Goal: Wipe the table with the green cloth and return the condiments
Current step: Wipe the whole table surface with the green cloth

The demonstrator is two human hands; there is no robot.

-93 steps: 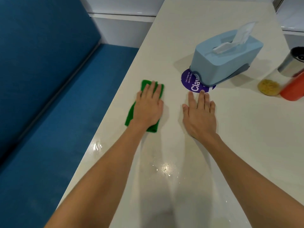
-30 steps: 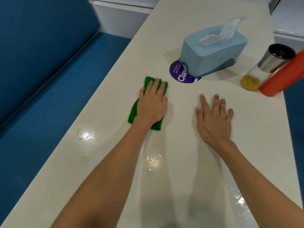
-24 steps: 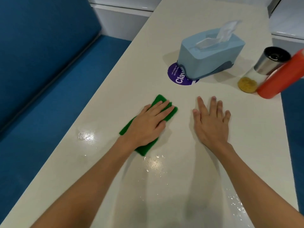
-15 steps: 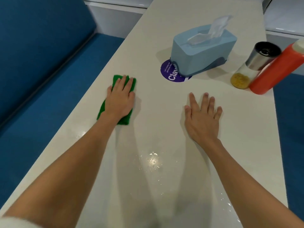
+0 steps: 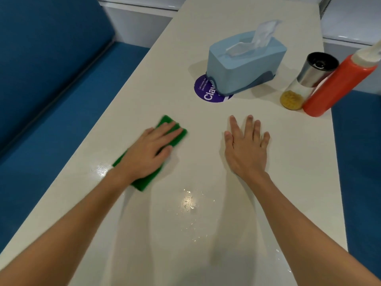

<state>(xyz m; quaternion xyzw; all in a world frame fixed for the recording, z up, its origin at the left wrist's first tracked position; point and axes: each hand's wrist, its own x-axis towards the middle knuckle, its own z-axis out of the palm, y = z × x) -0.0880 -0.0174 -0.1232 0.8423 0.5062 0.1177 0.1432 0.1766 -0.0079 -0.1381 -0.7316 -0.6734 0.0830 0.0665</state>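
White table, blue bench seating alongside. Green cloth lies flat left of centre, under your left hand, palm pressed on it, fingers extended. Your right hand rests flat, empty. Beyond: tissue box, shaker touching red bottle.

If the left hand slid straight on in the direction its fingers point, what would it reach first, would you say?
The left hand, flat on the green cloth, points ahead and to the right. The bare table comes first, then probably the purple sticker under the tissue box, though depth is hard to judge.
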